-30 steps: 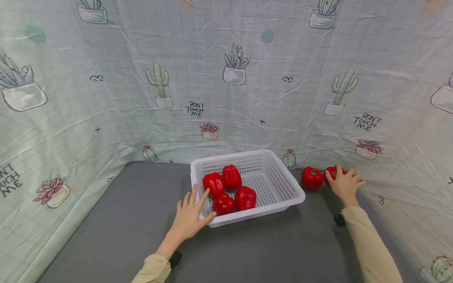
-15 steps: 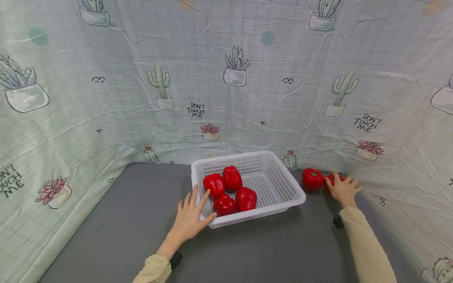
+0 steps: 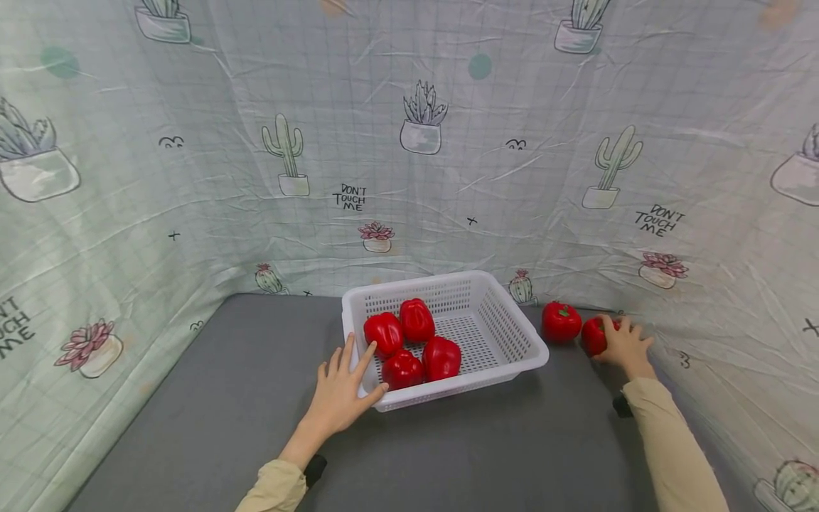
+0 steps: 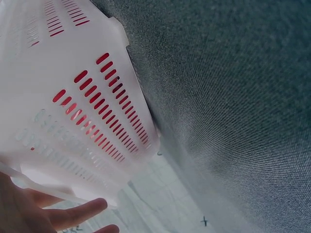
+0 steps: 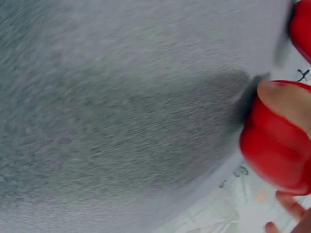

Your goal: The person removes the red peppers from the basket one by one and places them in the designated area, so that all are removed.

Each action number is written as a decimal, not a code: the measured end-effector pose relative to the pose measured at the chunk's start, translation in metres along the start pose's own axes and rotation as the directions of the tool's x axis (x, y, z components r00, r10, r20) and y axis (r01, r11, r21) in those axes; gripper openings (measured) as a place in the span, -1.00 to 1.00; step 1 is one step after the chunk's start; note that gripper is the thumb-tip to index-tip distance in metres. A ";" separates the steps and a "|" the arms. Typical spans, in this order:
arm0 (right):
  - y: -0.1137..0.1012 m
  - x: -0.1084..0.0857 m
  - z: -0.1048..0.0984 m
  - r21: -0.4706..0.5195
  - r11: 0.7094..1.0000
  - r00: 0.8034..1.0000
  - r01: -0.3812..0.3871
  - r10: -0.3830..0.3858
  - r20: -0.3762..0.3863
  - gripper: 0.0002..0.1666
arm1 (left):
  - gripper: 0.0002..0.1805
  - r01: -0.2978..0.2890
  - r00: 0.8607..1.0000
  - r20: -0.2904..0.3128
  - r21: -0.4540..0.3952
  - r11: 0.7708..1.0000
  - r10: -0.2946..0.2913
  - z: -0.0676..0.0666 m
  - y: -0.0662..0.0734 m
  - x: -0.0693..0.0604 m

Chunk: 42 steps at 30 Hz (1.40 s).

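A white plastic basket [image 3: 512,370] holds several red bell peppers, bunched toward its left side. My left hand [image 3: 335,398] rests on the basket's left rim, fingers spread and fairly straight; its fingers [image 4: 80,213] show beside the basket wall [image 4: 29,92] in the left wrist view. To the right of the basket, my right hand [image 3: 627,348] holds a red pepper [image 3: 593,337] between thumb and fingers. In the right wrist view the thumb [image 5: 289,102] lies across this pepper [image 5: 277,150], with other fingertips past its far side.
Another red pepper [image 3: 561,322] stands between the basket and the held one. A grey surface [image 3: 473,455] lies under everything. Cloth with cactus prints [image 3: 473,171] rises behind it and along both sides, close to my right hand.
The pepper under my right hand has shifted slightly nearer to me, and the hand has come down around its right side. My left hand and the basket have stayed in place.
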State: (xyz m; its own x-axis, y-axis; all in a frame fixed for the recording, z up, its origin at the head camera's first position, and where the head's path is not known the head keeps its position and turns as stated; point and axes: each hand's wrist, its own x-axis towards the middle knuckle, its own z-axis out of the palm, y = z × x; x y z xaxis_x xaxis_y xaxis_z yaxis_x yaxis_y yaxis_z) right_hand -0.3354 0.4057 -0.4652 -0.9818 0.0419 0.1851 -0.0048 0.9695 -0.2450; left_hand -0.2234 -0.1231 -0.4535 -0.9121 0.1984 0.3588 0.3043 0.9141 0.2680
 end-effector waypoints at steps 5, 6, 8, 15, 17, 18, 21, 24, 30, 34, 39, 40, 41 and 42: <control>0.004 -0.003 0.004 -0.031 0.998 0.997 0.052 -0.054 -0.049 -0.07 | -0.19 -0.003 1.000 -0.003 0.001 1.000 0.003 -0.001 0.000 0.000; 0.005 -0.003 0.006 -0.035 0.998 0.997 0.054 -0.056 -0.060 -0.07 | -0.19 -0.003 1.000 -0.003 0.002 1.000 0.003 -0.001 0.000 -0.001; 0.005 -0.002 0.011 -0.038 0.998 0.995 0.055 -0.058 -0.086 -0.06 | -0.19 -0.004 1.000 -0.005 0.003 1.000 0.004 -0.001 0.000 -0.001; -0.002 0.004 0.024 -0.039 0.999 0.986 0.034 -0.040 -0.165 -0.09 | -0.19 0.001 1.000 0.005 0.001 1.000 -0.001 0.000 0.000 0.000; -0.003 0.006 0.026 -0.039 0.999 0.987 0.018 -0.024 -0.162 -0.11 | -0.20 0.006 1.000 0.013 -0.003 1.000 -0.006 0.000 0.001 0.000; -0.005 0.006 0.027 -0.038 0.999 0.987 0.011 -0.017 -0.159 -0.12 | -0.20 0.007 1.000 0.016 -0.004 1.000 -0.007 0.000 0.001 0.000; -0.005 0.008 0.027 -0.038 0.999 0.987 -0.001 -0.005 -0.158 -0.13 | -0.19 0.010 1.000 0.021 -0.007 1.000 -0.010 0.001 0.001 0.000; -0.004 0.007 0.026 -0.029 1.000 0.988 0.002 -0.006 -0.157 -0.12 | -0.19 0.012 1.000 0.023 -0.010 1.000 -0.011 0.001 0.001 0.000; -0.002 0.007 0.025 -0.013 1.000 0.989 0.019 -0.020 -0.148 -0.10 | -0.18 0.011 1.000 0.020 -0.001 1.000 -0.011 0.000 0.000 0.000; -0.003 0.007 0.024 -0.019 1.000 0.990 0.023 -0.025 -0.142 -0.12 | -0.19 0.016 1.000 0.021 -0.004 1.000 -0.016 -0.001 0.001 0.000; -0.004 0.006 0.021 -0.026 0.999 0.992 0.021 -0.024 -0.126 -0.13 | -0.19 0.019 0.999 0.025 -0.007 1.000 -0.019 -0.002 0.001 -0.001; -0.004 0.006 0.019 -0.027 0.999 0.991 0.024 -0.028 -0.128 -0.12 | -0.19 0.019 1.000 0.025 -0.006 1.000 -0.019 -0.002 0.001 -0.001; -0.005 0.005 0.018 -0.027 0.999 0.991 0.028 -0.031 -0.129 -0.12 | -0.19 0.020 0.999 0.025 -0.006 1.000 -0.020 -0.002 0.001 0.000; -0.005 0.005 0.017 -0.029 0.999 0.991 0.032 -0.035 -0.130 -0.11 | -0.19 0.021 1.000 0.024 -0.008 1.000 -0.020 -0.002 0.001 0.000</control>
State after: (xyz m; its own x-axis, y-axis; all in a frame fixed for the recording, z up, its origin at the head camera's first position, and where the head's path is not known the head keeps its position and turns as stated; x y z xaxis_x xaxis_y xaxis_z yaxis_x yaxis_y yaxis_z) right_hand -0.3435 0.3973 -0.4791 -0.9481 0.0389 0.3157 -0.0302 0.9770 -0.2111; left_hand -0.2221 -0.1227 -0.4519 -0.9244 0.1882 0.3316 0.2877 0.9151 0.2826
